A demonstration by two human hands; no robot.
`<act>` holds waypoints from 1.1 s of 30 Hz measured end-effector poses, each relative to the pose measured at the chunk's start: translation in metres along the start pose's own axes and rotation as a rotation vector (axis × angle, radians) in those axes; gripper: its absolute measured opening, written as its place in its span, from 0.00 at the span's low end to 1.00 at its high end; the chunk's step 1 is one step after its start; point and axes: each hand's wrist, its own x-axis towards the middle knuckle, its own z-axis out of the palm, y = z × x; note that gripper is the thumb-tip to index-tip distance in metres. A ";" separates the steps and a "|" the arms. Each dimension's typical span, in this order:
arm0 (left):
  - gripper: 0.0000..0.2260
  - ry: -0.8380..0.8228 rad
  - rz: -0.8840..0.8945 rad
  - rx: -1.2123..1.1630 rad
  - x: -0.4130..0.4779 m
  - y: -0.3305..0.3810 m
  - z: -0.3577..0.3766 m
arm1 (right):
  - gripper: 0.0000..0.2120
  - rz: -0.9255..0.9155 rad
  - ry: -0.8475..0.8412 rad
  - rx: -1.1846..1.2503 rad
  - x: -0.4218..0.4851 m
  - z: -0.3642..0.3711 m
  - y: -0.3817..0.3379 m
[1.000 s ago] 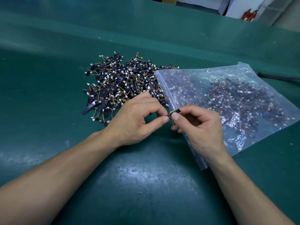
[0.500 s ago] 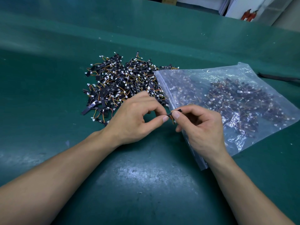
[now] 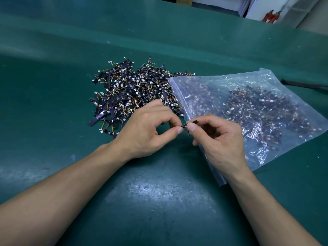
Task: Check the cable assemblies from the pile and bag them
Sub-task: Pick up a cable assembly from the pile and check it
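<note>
A pile of cable assemblies (image 3: 131, 91), black strips with coloured wires and white plugs, lies on the green mat. To its right lies a clear zip bag (image 3: 262, 110) holding several more. Between the two, just above the mat, both hands pinch one cable assembly (image 3: 192, 122). My left hand (image 3: 147, 132) pinches its left end between thumb and forefinger. My right hand (image 3: 221, 137) pinches the black strip from the right, with the wires partly hidden under its thumb.
The green mat (image 3: 150, 197) covers the whole bench in front of me. A dark cable (image 3: 305, 84) lies at the right edge behind the bag. Beyond the bench's far edge stand white panels and red tool handles (image 3: 271, 15).
The hands hold almost still. The black strip of the held assembly has tilted slightly between the fingertips; pile and bag have not moved.
</note>
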 end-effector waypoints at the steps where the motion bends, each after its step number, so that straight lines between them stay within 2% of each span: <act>1: 0.04 0.001 0.006 0.006 0.000 0.000 0.000 | 0.01 -0.009 0.000 -0.013 0.000 0.000 0.000; 8: 0.04 -0.002 -0.009 0.002 0.000 -0.001 0.000 | 0.02 -0.036 0.001 -0.076 0.001 0.000 0.002; 16: 0.04 -0.006 -0.007 0.012 0.000 0.001 0.000 | 0.01 -0.016 0.012 -0.037 0.000 0.000 0.001; 25: 0.04 0.002 -0.012 0.004 0.000 0.000 0.000 | 0.07 -0.028 -0.006 -0.070 0.001 0.000 0.002; 33: 0.04 0.000 -0.005 0.011 -0.001 0.000 -0.001 | 0.04 -0.013 -0.005 -0.035 0.000 0.001 0.001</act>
